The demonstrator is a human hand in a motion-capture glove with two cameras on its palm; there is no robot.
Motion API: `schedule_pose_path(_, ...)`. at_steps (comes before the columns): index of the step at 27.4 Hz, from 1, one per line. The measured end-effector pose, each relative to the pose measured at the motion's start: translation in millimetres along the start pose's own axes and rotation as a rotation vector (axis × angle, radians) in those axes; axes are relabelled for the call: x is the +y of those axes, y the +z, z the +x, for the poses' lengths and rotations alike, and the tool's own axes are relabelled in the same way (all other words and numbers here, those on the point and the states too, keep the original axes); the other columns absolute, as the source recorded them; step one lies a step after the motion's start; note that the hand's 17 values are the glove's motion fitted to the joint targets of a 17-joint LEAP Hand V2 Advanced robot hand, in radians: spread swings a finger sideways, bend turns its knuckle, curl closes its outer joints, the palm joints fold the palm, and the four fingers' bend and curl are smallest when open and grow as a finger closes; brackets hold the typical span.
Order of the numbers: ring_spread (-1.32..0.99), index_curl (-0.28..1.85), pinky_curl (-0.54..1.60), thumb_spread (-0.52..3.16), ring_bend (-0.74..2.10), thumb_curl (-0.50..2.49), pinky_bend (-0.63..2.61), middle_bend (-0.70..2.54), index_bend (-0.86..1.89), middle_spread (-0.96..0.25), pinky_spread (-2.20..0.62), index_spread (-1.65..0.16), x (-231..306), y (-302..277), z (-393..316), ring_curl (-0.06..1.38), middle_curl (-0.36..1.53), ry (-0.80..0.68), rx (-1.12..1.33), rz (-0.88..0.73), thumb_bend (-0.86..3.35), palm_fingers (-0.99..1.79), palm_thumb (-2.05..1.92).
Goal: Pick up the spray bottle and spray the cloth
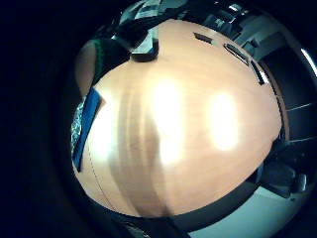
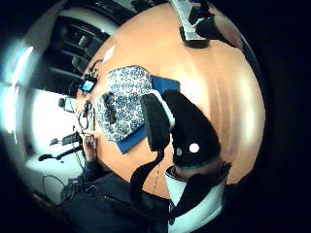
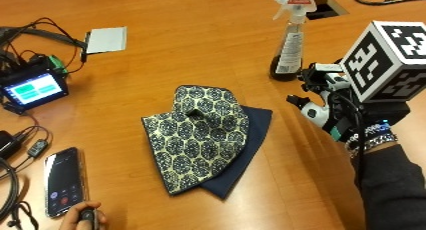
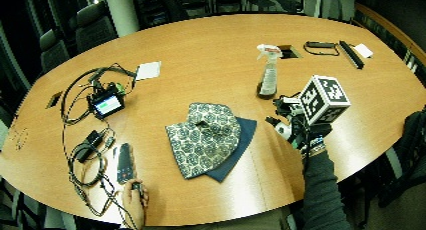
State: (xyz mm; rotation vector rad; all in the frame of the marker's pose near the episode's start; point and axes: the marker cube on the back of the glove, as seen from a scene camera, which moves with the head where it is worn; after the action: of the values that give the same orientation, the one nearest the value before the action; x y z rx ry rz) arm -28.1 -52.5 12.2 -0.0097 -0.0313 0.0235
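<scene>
A clear spray bottle (image 3: 291,40) with a white trigger head stands upright on the wooden table (image 3: 200,50), touched by nothing. A blue-and-cream patterned cloth (image 3: 200,135) lies folded on a navy cloth (image 3: 249,140) at mid-table. My gloved right hand (image 3: 326,112) hovers right of the cloths and just in front of the bottle, holding nothing. The thumb side palm view shows a black gloved thumb (image 2: 189,131) over the table, the cloth (image 2: 124,102) beside it and the bottle (image 2: 192,24) further off. The little finger side palm view shows the bottle's base (image 1: 143,49) and bare table.
A phone (image 3: 63,180), a small lit screen (image 3: 33,87) and cables lie at the table's left. A white card (image 3: 106,39) sits farther back. A cut-out (image 3: 326,7) opens behind the bottle. A bare hand (image 3: 83,217) rests by the phone.
</scene>
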Motion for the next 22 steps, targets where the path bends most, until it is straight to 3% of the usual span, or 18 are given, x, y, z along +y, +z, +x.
schedule_pose_path(14,-0.09,0.27,0.31,1.27,0.42,0.21,0.31,0.20,0.10,-0.10,0.15,-0.38,-58.8,-3.4,8.8,0.32,0.30,0.096,-0.043,0.136,0.10,0.81,0.47)
schedule_pose_path(22,-0.10,0.28,0.32,1.30,0.43,0.25,0.28,0.20,0.14,-0.10,0.10,-0.34,-72.7,14.7,16.2,0.35,0.33,0.235,-0.265,0.281,0.12,0.88,0.57)
